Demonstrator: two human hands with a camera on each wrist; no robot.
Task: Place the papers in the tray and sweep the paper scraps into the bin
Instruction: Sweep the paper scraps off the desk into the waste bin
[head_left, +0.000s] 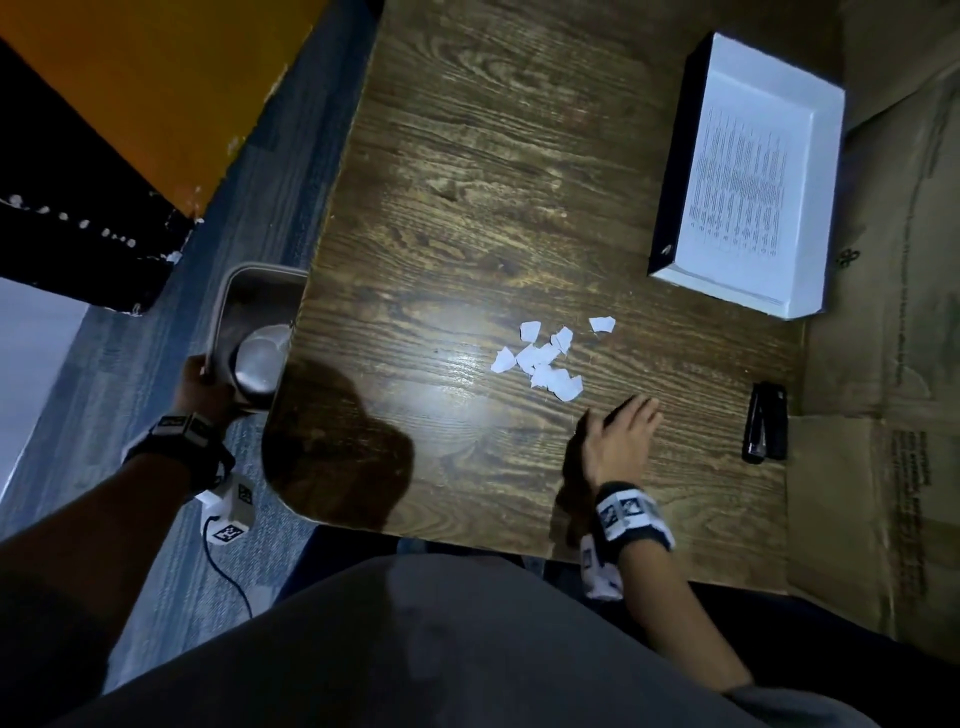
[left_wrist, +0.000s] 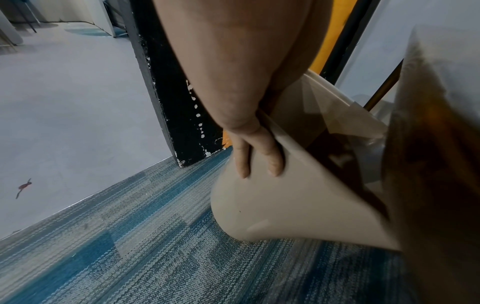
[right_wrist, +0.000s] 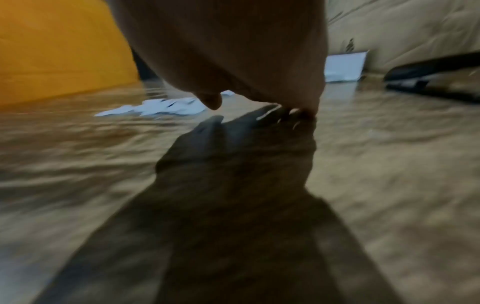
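Several white paper scraps (head_left: 546, 358) lie in a loose heap on the wooden table (head_left: 467, 208), also low and blurred in the right wrist view (right_wrist: 155, 108). My right hand (head_left: 621, 431) rests just near of them, fingers straight, its edge touching the tabletop (right_wrist: 298, 112). My left hand (head_left: 200, 382) grips the rim of the beige bin (head_left: 260, 332) beside the table's left edge; its fingers (left_wrist: 259, 156) lie on the bin's outer wall (left_wrist: 272, 205). A printed sheet lies in the white tray (head_left: 810, 93) at the far right.
A black stapler (head_left: 766, 428) lies near the table's right edge. Brown cardboard (head_left: 893, 364) lines the right side. A grey pot lid or bowl (head_left: 262, 358) sits inside the bin. Blue carpet (head_left: 130, 364) covers the floor at left, with an orange panel (head_left: 156, 78) beyond.
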